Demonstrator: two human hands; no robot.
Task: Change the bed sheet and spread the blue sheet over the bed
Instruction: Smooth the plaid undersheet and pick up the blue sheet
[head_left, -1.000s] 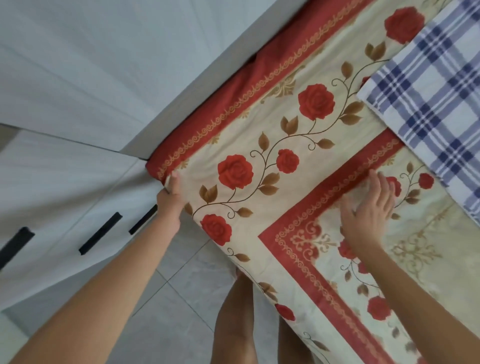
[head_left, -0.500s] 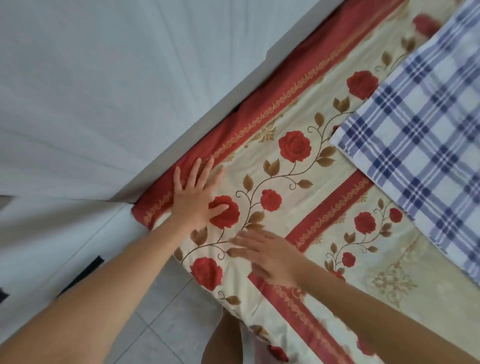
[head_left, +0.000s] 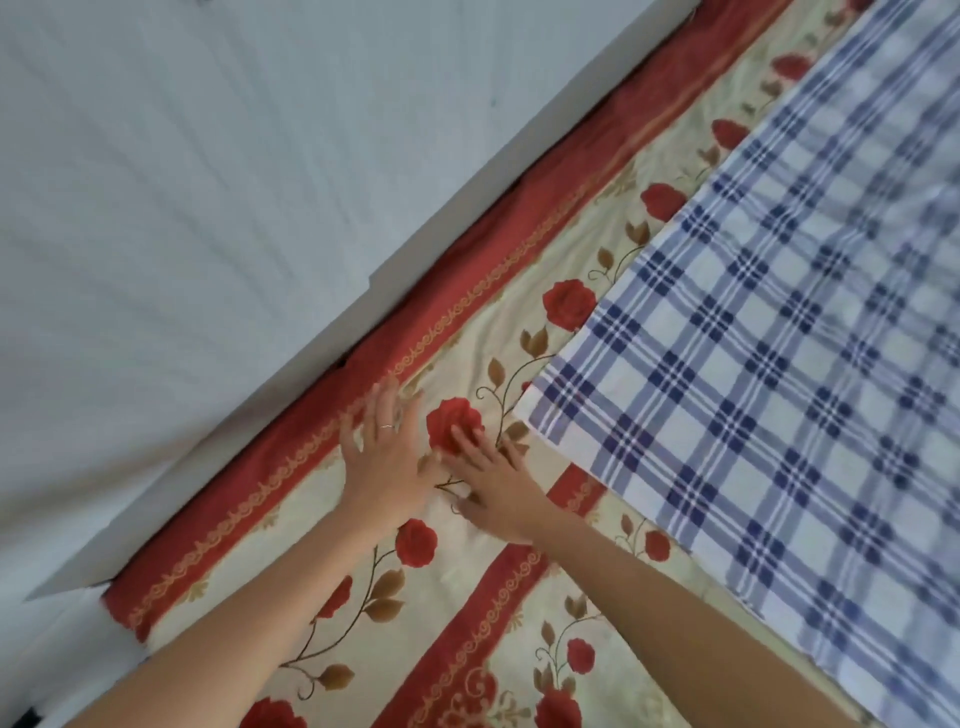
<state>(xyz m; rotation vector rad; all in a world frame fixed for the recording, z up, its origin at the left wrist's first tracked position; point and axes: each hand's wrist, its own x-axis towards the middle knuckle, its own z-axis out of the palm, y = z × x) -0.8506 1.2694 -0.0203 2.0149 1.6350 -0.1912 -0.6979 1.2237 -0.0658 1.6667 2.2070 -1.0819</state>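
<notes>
Both grips (head_left: 387, 462) (head_left: 493, 491) rest flat on floral sheet (head_left: 457, 582).

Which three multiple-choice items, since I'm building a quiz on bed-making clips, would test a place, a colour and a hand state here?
1. Where does the blue checked sheet lie?
A. On the floor
B. On top of the floral sheet, to the right of the hands
C. Tucked under the floral sheet

2. What colour are the roses on the floral sheet?
A. Red
B. Yellow
C. Purple

3. How are the left hand and the right hand?
A. Both grip the checked sheet
B. One holds a pillow
C. Both lie flat on the floral sheet, fingers straight

Key:
1 B, its edge overlaps the floral print.
2 A, each bloom is red on cream cloth.
3 C, the palms rest side by side on the print, holding nothing.
</notes>
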